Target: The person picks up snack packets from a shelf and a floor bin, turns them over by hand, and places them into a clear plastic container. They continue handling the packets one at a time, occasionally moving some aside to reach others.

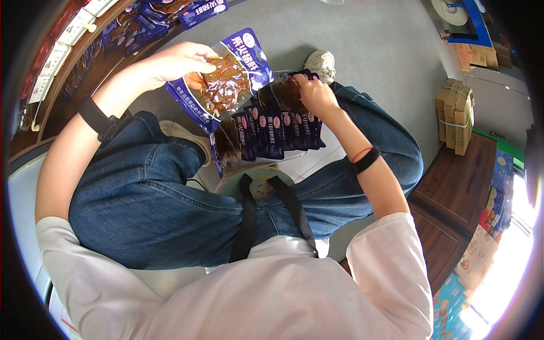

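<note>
My left hand (181, 63) pinches a blue-edged food packet (231, 79) with a clear window, brown food showing inside. It is held up and tilted at the upper middle of the head view. My right hand (318, 95) has its fingers closed on the edge of another food packet (280, 97), which shows dark brown contents. Below both hands, a row of several blue packets (272, 133) stands side by side between my knees. The held packets hide part of that row, and whatever carries it is mostly out of sight.
At the upper left, a wooden shelf (56, 107) holds more blue packets (148, 22). Tied cardboard boxes (455, 116) stand at the right beside a dark wooden cabinet (453, 192). My shoe (322, 65) rests on the grey floor (362, 34).
</note>
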`<action>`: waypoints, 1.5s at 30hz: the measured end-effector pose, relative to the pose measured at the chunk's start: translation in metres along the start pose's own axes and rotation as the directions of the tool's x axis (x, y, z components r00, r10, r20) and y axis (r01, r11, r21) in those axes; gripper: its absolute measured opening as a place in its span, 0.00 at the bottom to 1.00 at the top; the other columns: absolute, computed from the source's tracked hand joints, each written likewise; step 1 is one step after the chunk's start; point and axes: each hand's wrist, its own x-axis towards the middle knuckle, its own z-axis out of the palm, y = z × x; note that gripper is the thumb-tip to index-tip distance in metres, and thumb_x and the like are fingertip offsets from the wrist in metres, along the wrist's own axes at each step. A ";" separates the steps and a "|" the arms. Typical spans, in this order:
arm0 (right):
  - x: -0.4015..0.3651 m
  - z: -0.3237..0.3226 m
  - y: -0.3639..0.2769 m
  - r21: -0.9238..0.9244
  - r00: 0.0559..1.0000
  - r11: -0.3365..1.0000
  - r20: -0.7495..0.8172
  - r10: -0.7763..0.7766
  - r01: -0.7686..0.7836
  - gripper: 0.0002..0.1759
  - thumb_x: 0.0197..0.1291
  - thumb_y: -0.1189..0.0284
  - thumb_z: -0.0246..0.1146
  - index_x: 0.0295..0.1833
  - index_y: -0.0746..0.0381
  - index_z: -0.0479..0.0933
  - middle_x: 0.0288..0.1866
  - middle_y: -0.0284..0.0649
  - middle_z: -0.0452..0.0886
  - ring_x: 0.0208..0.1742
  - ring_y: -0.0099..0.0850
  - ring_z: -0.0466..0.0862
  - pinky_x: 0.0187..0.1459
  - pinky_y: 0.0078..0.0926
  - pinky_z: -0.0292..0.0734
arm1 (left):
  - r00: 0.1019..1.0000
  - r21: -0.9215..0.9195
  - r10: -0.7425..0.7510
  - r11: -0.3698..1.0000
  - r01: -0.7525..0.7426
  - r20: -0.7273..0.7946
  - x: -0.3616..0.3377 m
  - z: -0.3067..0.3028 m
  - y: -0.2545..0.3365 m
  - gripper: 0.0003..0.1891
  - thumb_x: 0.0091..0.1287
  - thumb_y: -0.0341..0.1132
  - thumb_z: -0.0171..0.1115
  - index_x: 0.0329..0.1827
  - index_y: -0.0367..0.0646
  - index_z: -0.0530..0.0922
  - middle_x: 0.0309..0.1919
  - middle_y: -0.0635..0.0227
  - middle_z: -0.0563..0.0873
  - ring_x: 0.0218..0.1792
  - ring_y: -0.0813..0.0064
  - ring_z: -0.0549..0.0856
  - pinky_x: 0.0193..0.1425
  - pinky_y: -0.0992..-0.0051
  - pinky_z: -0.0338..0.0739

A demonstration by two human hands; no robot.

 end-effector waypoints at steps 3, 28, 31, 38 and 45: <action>0.001 0.016 -0.010 0.122 0.995 0.992 0.095 0.033 -0.045 0.16 0.55 0.76 0.51 0.51 0.59 0.67 0.28 0.55 0.79 0.31 0.48 0.82 0.36 0.44 0.76 | 1.000 -0.004 -0.004 1.000 0.004 -0.016 -0.001 0.001 0.001 0.13 0.63 0.32 0.54 0.50 0.36 0.72 0.38 0.65 0.80 0.37 0.82 0.81 0.38 0.84 0.76; 0.005 0.041 -0.043 0.199 0.978 0.962 -0.130 -0.165 0.188 0.12 0.47 0.78 0.56 0.41 0.62 0.71 0.37 0.44 0.76 0.42 0.42 0.78 0.42 0.33 0.76 | 1.000 -0.022 0.016 1.000 -0.015 0.005 0.005 -0.005 -0.008 0.13 0.63 0.31 0.54 0.49 0.36 0.72 0.39 0.66 0.80 0.40 0.83 0.79 0.44 0.83 0.74; -0.002 0.074 -0.034 0.047 0.989 0.999 0.144 0.018 -0.025 0.10 0.50 0.75 0.54 0.39 0.62 0.76 0.37 0.45 0.79 0.40 0.41 0.80 0.41 0.36 0.77 | 0.999 -0.013 0.026 1.000 -0.025 0.037 0.005 -0.006 -0.005 0.18 0.63 0.34 0.56 0.54 0.35 0.71 0.44 0.61 0.79 0.42 0.77 0.81 0.45 0.80 0.77; 0.019 0.084 -0.029 0.250 0.741 0.920 0.669 0.061 -0.302 0.15 0.48 0.74 0.55 0.44 0.62 0.78 0.40 0.50 0.80 0.42 0.45 0.81 0.44 0.36 0.76 | 1.000 -0.014 -0.009 1.000 0.008 -0.013 -0.001 -0.003 0.006 0.13 0.63 0.32 0.55 0.49 0.37 0.72 0.38 0.66 0.80 0.38 0.83 0.80 0.41 0.84 0.74; 0.010 0.079 -0.028 0.243 0.804 0.969 0.586 -0.101 -0.055 0.23 0.47 0.77 0.55 0.53 0.62 0.73 0.42 0.50 0.80 0.46 0.45 0.80 0.48 0.35 0.73 | 0.999 -0.006 0.040 0.999 -0.040 -0.018 -0.001 -0.005 0.002 0.13 0.63 0.32 0.55 0.50 0.36 0.72 0.38 0.66 0.80 0.38 0.83 0.80 0.38 0.84 0.75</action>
